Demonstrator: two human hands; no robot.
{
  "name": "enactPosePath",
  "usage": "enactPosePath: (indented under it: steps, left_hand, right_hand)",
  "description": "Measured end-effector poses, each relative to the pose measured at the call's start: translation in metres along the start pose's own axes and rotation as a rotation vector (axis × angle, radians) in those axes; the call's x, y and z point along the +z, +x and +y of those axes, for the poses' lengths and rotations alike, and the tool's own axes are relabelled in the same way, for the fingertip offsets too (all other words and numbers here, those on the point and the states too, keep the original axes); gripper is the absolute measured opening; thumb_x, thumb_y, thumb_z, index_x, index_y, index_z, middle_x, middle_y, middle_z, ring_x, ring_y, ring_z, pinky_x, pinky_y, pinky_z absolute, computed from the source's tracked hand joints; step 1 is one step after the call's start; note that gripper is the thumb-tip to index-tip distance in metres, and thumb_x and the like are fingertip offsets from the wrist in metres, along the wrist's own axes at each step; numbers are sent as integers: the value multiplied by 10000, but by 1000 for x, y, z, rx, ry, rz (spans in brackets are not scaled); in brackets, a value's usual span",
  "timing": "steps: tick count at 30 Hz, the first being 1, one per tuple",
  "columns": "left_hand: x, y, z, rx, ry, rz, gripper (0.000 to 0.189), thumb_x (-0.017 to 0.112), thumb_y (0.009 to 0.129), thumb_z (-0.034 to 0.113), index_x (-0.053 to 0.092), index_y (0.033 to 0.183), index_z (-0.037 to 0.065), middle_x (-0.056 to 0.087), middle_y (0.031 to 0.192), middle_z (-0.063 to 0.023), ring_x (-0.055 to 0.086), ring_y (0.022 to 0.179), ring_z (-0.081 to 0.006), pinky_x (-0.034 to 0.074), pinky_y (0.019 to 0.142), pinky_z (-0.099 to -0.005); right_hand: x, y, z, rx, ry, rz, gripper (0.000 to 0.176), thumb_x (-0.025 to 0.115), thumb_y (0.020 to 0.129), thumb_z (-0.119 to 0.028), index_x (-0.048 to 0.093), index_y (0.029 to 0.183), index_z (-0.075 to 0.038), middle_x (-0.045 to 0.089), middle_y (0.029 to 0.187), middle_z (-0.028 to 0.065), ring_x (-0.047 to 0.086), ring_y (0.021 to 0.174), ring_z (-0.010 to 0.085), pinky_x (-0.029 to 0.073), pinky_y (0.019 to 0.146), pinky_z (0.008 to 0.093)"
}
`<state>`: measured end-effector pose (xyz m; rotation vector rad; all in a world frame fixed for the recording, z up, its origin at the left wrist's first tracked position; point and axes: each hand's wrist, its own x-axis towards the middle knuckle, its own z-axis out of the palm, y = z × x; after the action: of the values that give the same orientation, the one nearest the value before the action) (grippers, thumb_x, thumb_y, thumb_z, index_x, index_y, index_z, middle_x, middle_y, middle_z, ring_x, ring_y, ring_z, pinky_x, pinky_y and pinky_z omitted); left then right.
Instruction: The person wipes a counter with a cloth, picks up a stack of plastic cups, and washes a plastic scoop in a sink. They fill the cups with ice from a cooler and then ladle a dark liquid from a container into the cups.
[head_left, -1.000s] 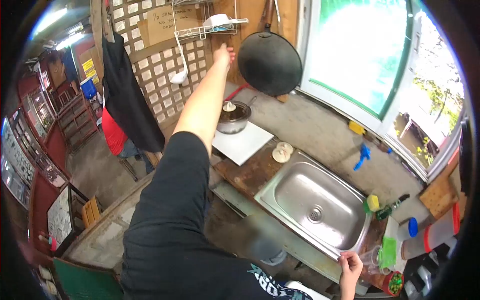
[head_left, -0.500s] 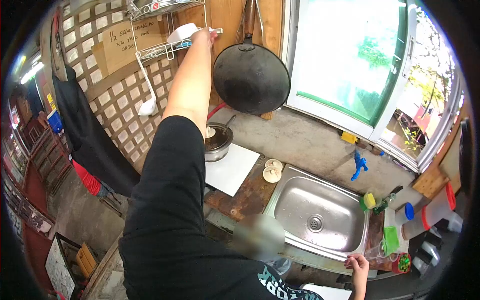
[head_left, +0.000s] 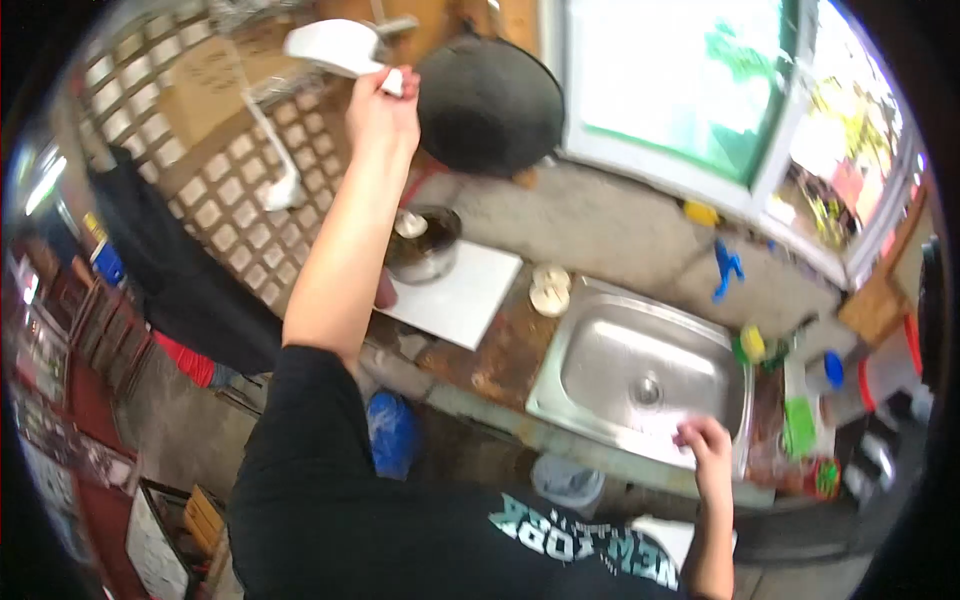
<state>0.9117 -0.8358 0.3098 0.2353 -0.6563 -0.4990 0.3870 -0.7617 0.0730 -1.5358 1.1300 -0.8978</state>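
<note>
- Shifting off the wire rack since the earlier frame, the white dipper is now showing left of the wok.
- By the sink, the right hand is curling loosely; I cannot tell if its fingers are holding anything.
- Wok clearance is probably mattering most for lifting well.
- Dipper's long axis is slanting, bowl pointing upper left.
- Left hand is wrapping its fingers closely around the handle.
</note>
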Motion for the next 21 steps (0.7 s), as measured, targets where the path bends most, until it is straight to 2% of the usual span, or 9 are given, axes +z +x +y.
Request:
enactPosePath:
  steps: [4, 5, 6, 10, 13, 15, 17, 19, 21]
  left_hand:
    - [4, -249, -36, -400, 203, -189, 177, 481, 808, 175, 517, 854, 9, 556, 786, -108, 525, 726, -176, 400, 623, -294]
    - [-20, -293, -55, -609, 131, -435, 205, 497, 786, 188, 530, 881, 9, 566, 807, -113, 540, 729, -181, 425, 646, -300]
    - [-15, -343, -73, -719, 82, -320, 194, 493, 808, 157, 545, 922, 9, 573, 837, -115, 554, 718, -191, 457, 670, -319]
    - [-25, -456, -151, -1219, 93, -25, 256, 465, 918, 215, 513, 1047, -1, 603, 897, -119, 608, 805, -208, 471, 693, -291]
    - [-56, -450, -200, -1677, 508, -740, 438, 362, 973, 400, 490, 1148, 19, 647, 774, -139, 645, 665, -234, 504, 672, -332]
    - [-24, -410, -213, -1891, 831, -1095, 541, 325, 965, 496, 583, 1043, 28, 659, 724, -153, 660, 658, -212, 510, 678, -331]
    - [11, -375, -245, -1171, 1192, -1261, 493, 398, 956, 463, 595, 1084, 28, 681, 853, -142, 668, 799, -241, 512, 748, -376]
    - [39, -336, -300, 21, 1279, -1195, 468, 462, 940, 362, 468, 1283, 45, 523, 1249, -185, 480, 1177, -321, 373, 1000, -418]
    - [78, -290, -347, 539, 1294, -1211, 418, 495, 919, 298, 470, 1297, 121, 488, 1305, -131, 414, 1232, -346, 336, 1029, -426]
  right_hand:
    - [44, 14, -18, -7, 311, -300, 340, 540, 910, -280, 591, 1104, -5, 623, 998, 85, 570, 931, 155, 435, 832, 296]
    - [53, 20, -18, -37, 304, -358, 467, 505, 914, -349, 530, 1227, -5, 608, 1091, 118, 555, 1050, 193, 424, 895, 319]
    - [62, 24, -13, -21, 369, -403, 533, 501, 915, -414, 474, 1304, -50, 599, 1100, 97, 520, 1074, 174, 395, 925, 340]
    - [62, 35, 21, 526, 511, -264, 391, 568, 883, -315, 541, 1074, 25, 595, 917, 104, 597, 725, 191, 503, 669, 311]
    - [27, 67, 119, 590, 476, -195, 237, 565, 847, -181, 546, 960, 27, 581, 710, 96, 567, 549, 196, 463, 440, 337]
    - [-1, 101, 180, 545, 171, -69, 247, 595, 831, -197, 546, 922, 28, 554, 635, 71, 533, 496, 181, 446, 404, 334]
    - [-44, 137, 197, 477, -289, -131, 286, 629, 797, -220, 575, 921, 32, 593, 664, 112, 591, 574, 217, 496, 512, 369]
    - [-75, 164, 198, 296, -734, -177, 335, 672, 758, -253, 625, 956, 12, 650, 787, 171, 647, 724, 277, 522, 686, 388]
    - [-90, 189, 196, 129, -967, -175, 367, 705, 725, -273, 660, 988, -21, 665, 890, 195, 653, 841, 314, 510, 785, 400]
